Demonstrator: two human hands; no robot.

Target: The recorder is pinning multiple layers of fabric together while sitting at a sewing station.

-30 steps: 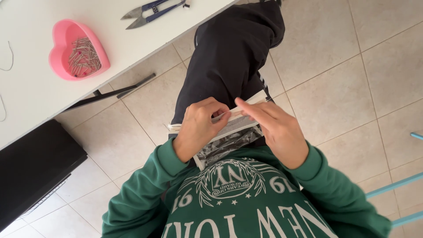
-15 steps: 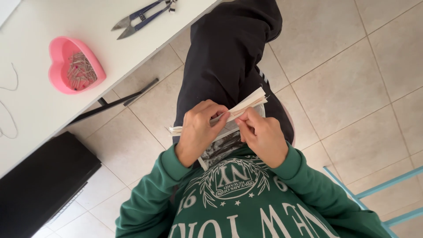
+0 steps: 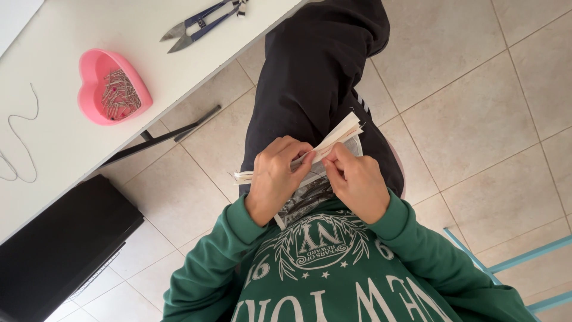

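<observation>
Beige tiled floor (image 3: 476, 107) under a white table (image 3: 71, 143), a black cabinet (image 3: 59, 250) and a light-blue chair frame (image 3: 506, 262).

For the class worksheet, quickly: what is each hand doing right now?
Left hand: closed, pinching the folded cream strips.
Right hand: closed, pinching the same strips.

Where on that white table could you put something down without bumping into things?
Bare patches on the white table: between the pink heart dish and the blue snips, and below the dish toward the table edge. The left edge is crowded by loose thread.
</observation>
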